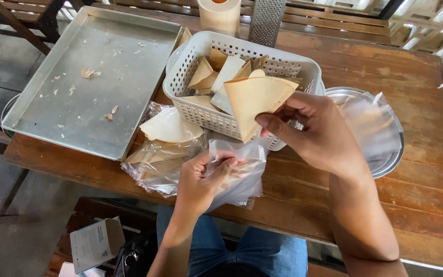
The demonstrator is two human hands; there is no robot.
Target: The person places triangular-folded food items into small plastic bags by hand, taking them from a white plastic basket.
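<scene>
The right hand [324,136] pinches a tan folded wafer [255,102] above the white basket [201,115]. The left hand [201,179] grips a clear bag [242,174] over the desk [411,200]. It looks like bagging; the bag's mouth must open wide.

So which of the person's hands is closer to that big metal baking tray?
Left. The left hand, gripping a clear plastic bag, sits just below the tray's near corner; the right hand, holding a tan wafer, is beyond the white basket.
</scene>
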